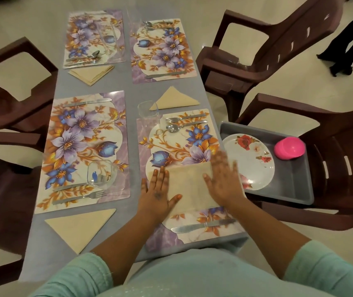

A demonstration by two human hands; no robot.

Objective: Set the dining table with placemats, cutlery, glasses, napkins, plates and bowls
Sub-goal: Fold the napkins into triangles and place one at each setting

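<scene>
Head view: a grey tray [295, 189] is sitting on a chair [343, 159] beside the counter [132, 99], holding a floral plate [250, 161] and a pink bowl [289, 147]. Both hands, left [158, 196] and right [222, 181], are pressing straight, spread fingers [219, 162] flat on a beige napkin [190, 189] lying on the near right placemat [184, 146].

Home dining area: set table [128, 108], plastic armchairs [257, 50].
</scene>
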